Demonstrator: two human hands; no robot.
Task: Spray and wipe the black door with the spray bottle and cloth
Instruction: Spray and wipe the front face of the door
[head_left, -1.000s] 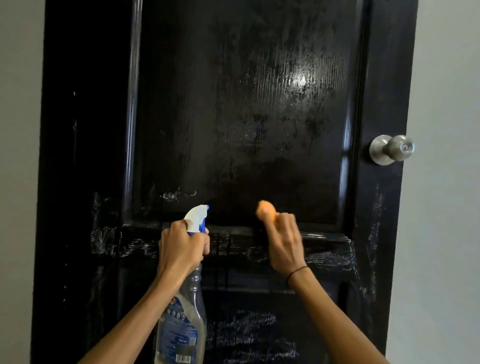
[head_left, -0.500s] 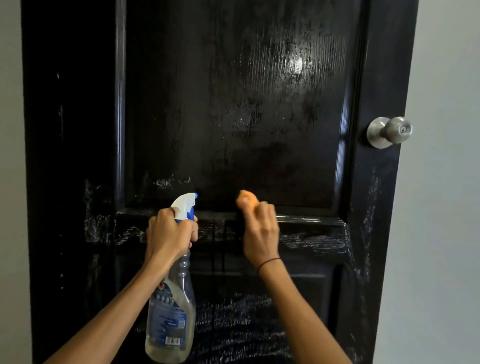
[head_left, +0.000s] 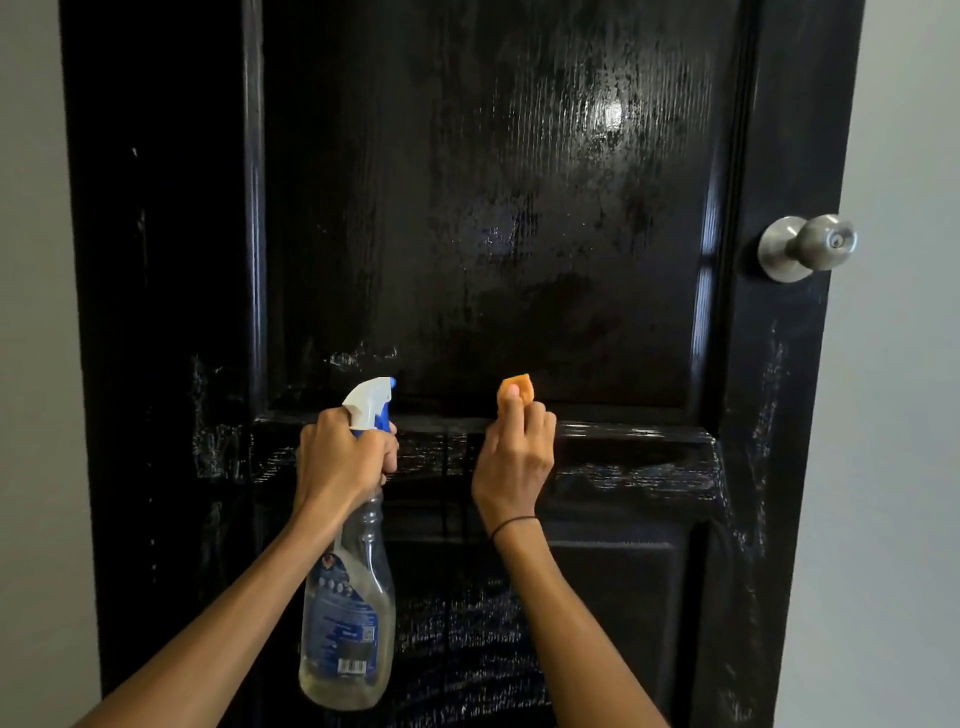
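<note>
Head view: we face the black door (head_left: 519, 234), and we take its round metal knob (head_left: 808, 248) as our landmark. The knob sits on the door's right-hand stile, beside the pale wall (head_left: 904, 364).

Well to the left of the knob and lower, our left hand (head_left: 345, 457) grips the neck of the spray bottle (head_left: 350, 613); its fingers (head_left: 387, 447) are curled round the trigger part under the white and blue spray head (head_left: 370, 402). The bottle hangs upright below the hand, clear, with a blue label and a little pale liquid at the bottom. Its nozzle points toward the door, at the ledge under the upper panel.

Nearer the knob, but still left of it and lower, our right hand (head_left: 514, 457) holds the small orange cloth (head_left: 515, 389). The fingers are curled and pinch the cloth, which sticks up above the knuckles and lies against the lower edge of the upper panel. We cannot tell how hard it presses. A thin dark band (head_left: 511, 524) circles that wrist.

Left of the knob and higher, the upper panel shows wet streaks and a bright spot of reflected light. Below the knob, pale smears run down the stile and across the rail.
</note>
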